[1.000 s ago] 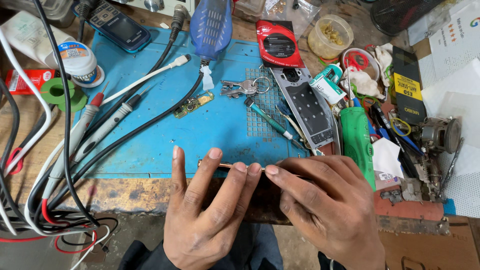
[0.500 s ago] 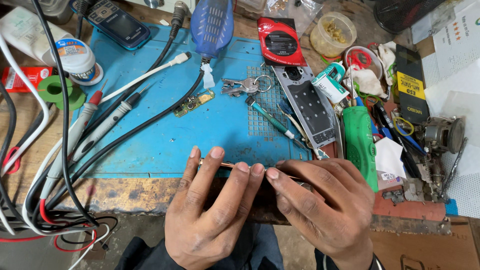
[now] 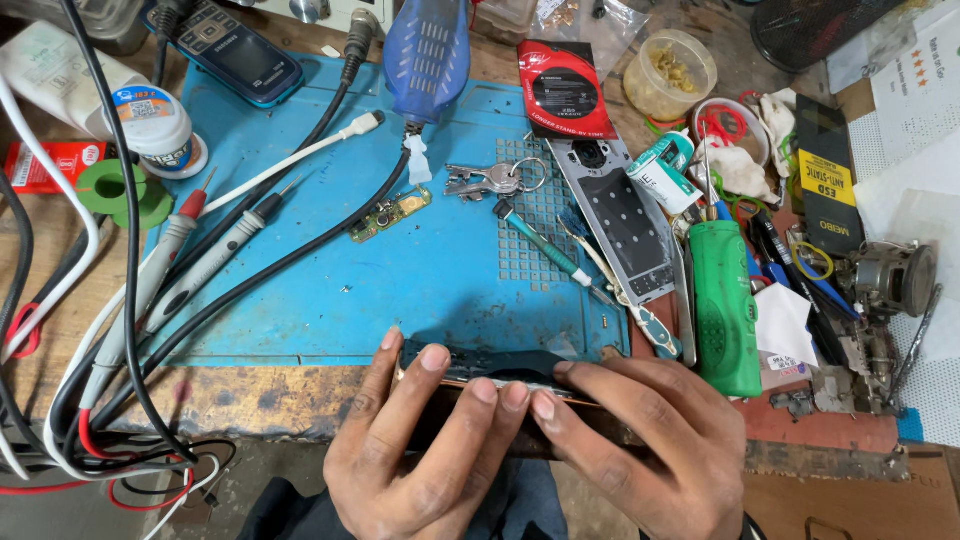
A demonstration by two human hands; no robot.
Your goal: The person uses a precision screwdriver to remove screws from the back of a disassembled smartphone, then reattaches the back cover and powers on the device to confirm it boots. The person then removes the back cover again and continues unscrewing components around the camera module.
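Both hands grip one dark, flat phone body (image 3: 500, 366) held edge-up over the bench's front edge. My left hand (image 3: 425, 450) wraps it from the left with fingers laid across its top edge. My right hand (image 3: 640, 440) grips it from the right, fingertips meeting the left ones near the middle. Most of the phone is hidden under the fingers. Just beyond lies the blue work mat (image 3: 330, 280) with a small green circuit board (image 3: 390, 214), a bunch of keys (image 3: 490, 181) and a teal-handled screwdriver (image 3: 545, 252).
A grey phone frame (image 3: 620, 225) and a green cylinder (image 3: 725, 305) lie to the right among tools. Multimeter probes (image 3: 190, 255) and black, white and red cables (image 3: 110, 400) cross the left side. A blue keypad phone (image 3: 240, 55), flux tub (image 3: 150, 125) and green tape roll (image 3: 125, 190) sit at the back left.
Both hands have slid slightly right and lower in view while still gripping the phone; its dark top edge now shows more above the fingers.
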